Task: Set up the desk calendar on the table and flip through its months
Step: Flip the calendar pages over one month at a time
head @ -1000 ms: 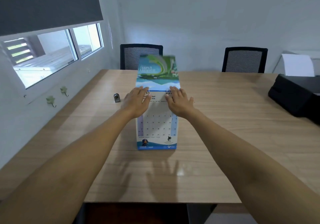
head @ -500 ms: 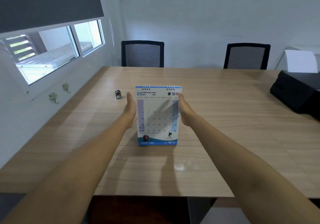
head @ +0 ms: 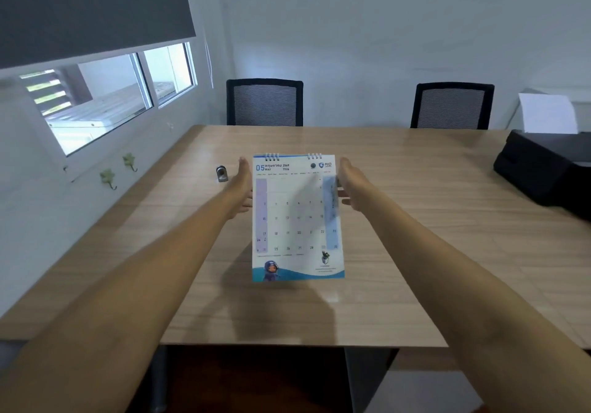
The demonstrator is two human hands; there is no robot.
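A spiral-bound desk calendar (head: pixel 297 217) faces me over the middle of the wooden table (head: pixel 415 252), showing the page "05 MAY". Its lower edge looks raised off the tabletop, with a dark shadow on the wood below it. My left hand (head: pixel 243 185) is against its left edge and my right hand (head: pixel 349 185) against its right edge. Both grip it near the top, with the fingers mostly hidden behind the card.
A small dark and silver object (head: pixel 221 174) lies on the table left of the calendar. A black printer (head: pixel 550 169) holding white paper sits at the right edge. Two black mesh chairs (head: pixel 264 102) (head: pixel 452 105) stand at the far side. The left wall has a window (head: pixel 105 92).
One second ago both hands pressed on the top while a picture page swung over the spiral. Now the May page shows, the hands grip the sides, and the calendar is lifted nearer to me.
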